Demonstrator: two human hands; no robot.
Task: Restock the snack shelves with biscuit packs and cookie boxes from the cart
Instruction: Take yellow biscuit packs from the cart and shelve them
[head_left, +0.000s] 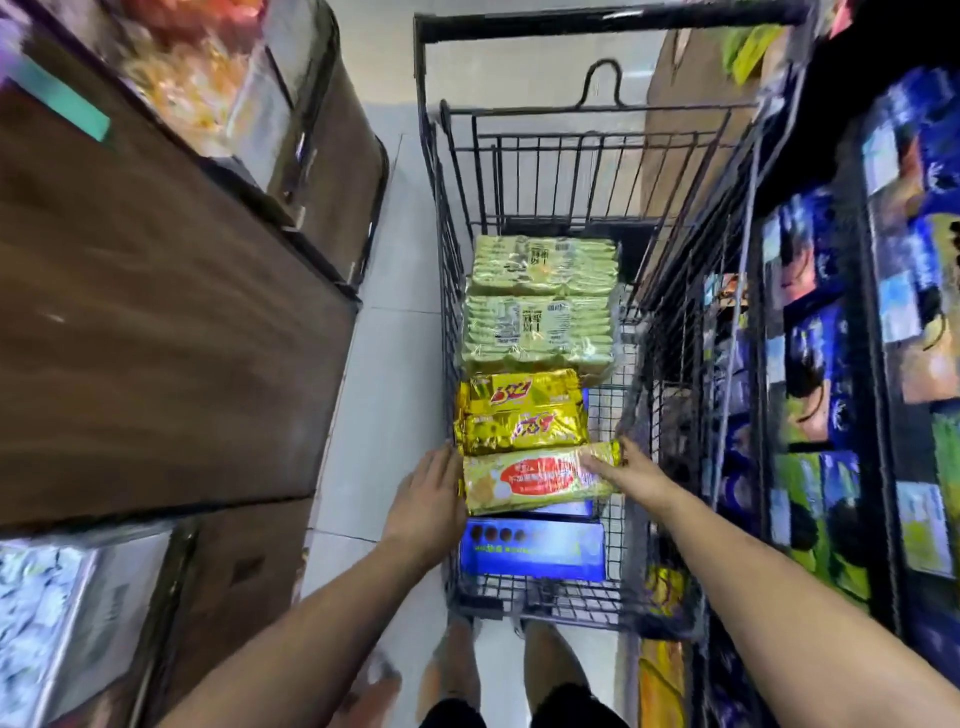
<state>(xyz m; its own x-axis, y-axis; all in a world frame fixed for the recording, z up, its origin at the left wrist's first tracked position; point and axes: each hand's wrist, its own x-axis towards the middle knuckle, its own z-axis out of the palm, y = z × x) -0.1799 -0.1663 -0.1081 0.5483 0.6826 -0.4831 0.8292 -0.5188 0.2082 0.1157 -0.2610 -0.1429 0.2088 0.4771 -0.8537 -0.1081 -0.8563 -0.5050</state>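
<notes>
Two hands bracket the pack (535, 480) lying atop a blue box (532, 551) at the near end of the cart (540, 597): left hand (431, 486) pressed flat to one end, right hand (621, 467) curled over the other. Lifting it level, squeezing lightly, should spare the biscuits. It is yellow, crinkly, with a red oval label; gold packs (519, 415) lie beyond.

Red "3+2", upside down, on both gold biscuit packs (519, 415) just beyond the yellow pack (540, 480) in my right hand (636, 470)
</notes>
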